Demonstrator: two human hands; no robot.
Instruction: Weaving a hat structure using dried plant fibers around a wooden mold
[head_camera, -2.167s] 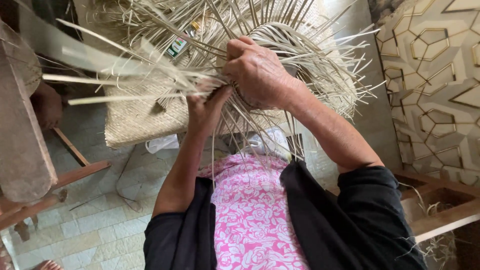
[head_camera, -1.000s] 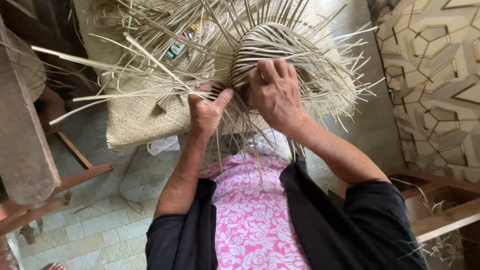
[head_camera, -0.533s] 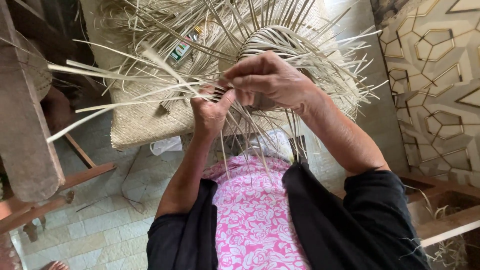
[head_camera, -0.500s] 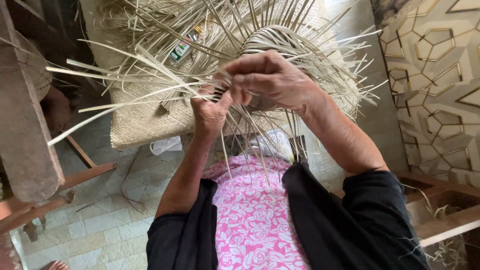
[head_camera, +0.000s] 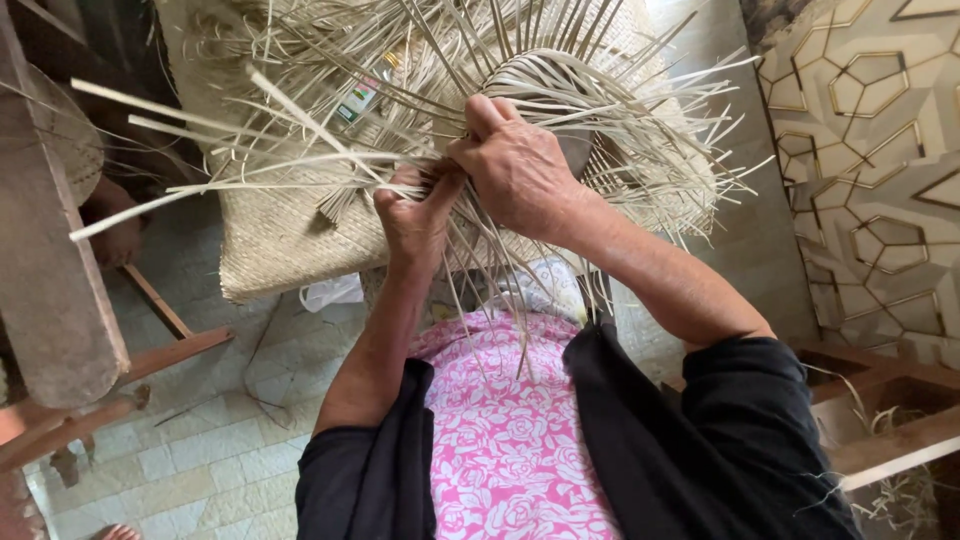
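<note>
At about nine o'clock of the view, loose pale strips (head_camera: 190, 165) stick out to the left, flat and stiff, not yet woven in. Below them, near eight o'clock, lies a finished woven mat (head_camera: 275, 235), tight and even. The woven piece (head_camera: 590, 90) in work sits at twelve o'clock, above both hands; its curved body looks already formed, but many free strip ends fan out from it in all directions, so I judge a good part of the weaving is still left.

The left hand (head_camera: 415, 215), near the middle, is closed in a pinch: thumb and fingers press together on a small bundle of strips at the edge of the piece. Just beside it, toward one o'clock, the right hand (head_camera: 515, 165) is curled over the same place, its fingers bent and closed on strips, touching the left hand. At three o'clock stands a wall panel with a gold line pattern (head_camera: 880, 160).
</note>
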